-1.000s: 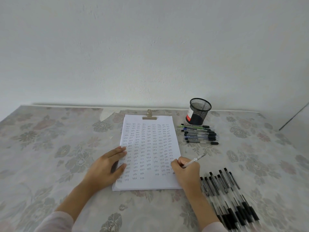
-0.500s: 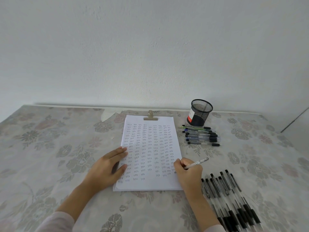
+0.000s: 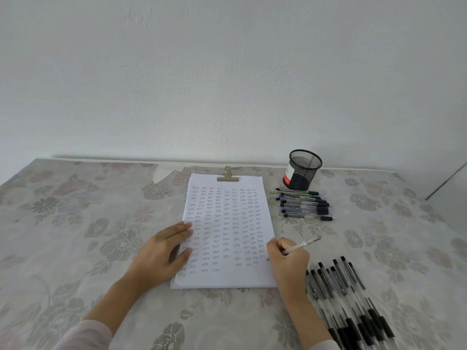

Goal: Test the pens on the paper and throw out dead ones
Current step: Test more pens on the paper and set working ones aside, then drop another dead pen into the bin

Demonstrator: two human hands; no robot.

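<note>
White paper (image 3: 227,231), covered with rows of small handwritten marks, is lying in the middle of the floral tablecloth (image 3: 75,223), with a metal clip (image 3: 227,176) biting its edge at twelve o'clock. The left hand (image 3: 161,251) is resting flat on the sheet's nine o'clock edge, its fingers straight and close together and the thumb spreading out below them, pressing the paper down. The right hand (image 3: 288,258) is sitting at the sheet's four o'clock edge, its fingers curling round a pale pen (image 3: 302,245) in a writing grip. The pen's tip is meeting the paper's right margin, though whether it is actually touching I cannot tell, and its back end is pointing toward two o'clock.

At one o'clock from the paper a row of pens (image 3: 303,204) is lying side by side, dark grips facing three o'clock. Just behind it a black mesh cup (image 3: 303,170) is standing upright near the wall (image 3: 227,72). At five o'clock a heap of pens (image 3: 348,299) with clear barrels and black caps is lying fanned just beside the right wrist.
</note>
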